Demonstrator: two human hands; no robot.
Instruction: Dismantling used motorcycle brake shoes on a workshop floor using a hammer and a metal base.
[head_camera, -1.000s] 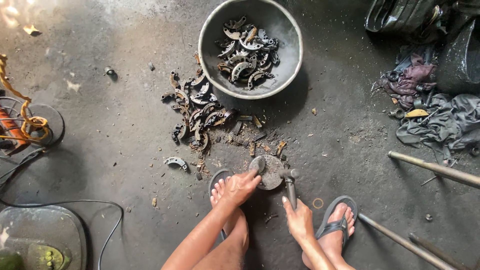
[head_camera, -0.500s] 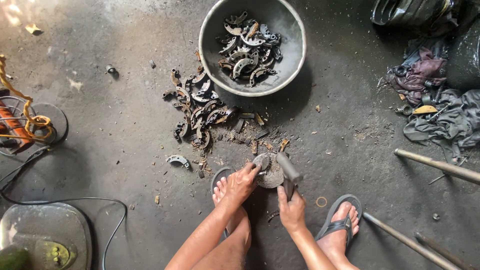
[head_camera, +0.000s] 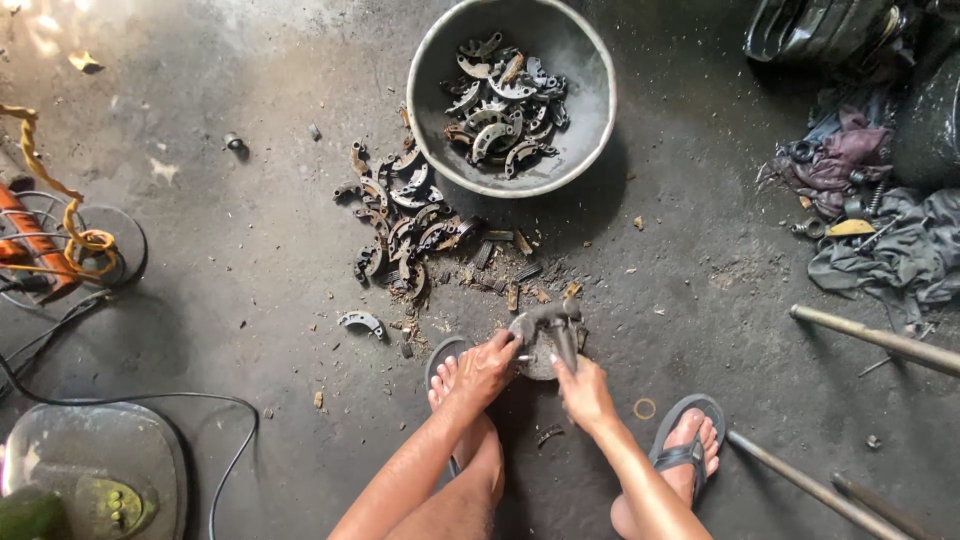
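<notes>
A dark, stained concrete floor (head_camera: 250, 250) fills the frame. At upper centre sits a big round metal basin (head_camera: 590, 90) holding a heap of curved metal brake shoes (head_camera: 503, 105). Just below and left of it, a second pile of brake shoes (head_camera: 405, 215) lies loose on the floor, with one single shoe (head_camera: 362, 322) apart, lower left of the pile. Crumpled rags (head_camera: 880, 240) lie at the right edge, and long metal rods (head_camera: 870, 340) slant across the lower right.

At lower centre, the left hand (head_camera: 485, 368) is closed on a curved metal piece (head_camera: 540, 320) that rests on a small round block (head_camera: 538, 358). The right hand (head_camera: 585, 392) is closed around the handle of a hammer (head_camera: 563, 335), whose head is at the piece. Sandalled feet (head_camera: 688, 450) flank the block.
</notes>
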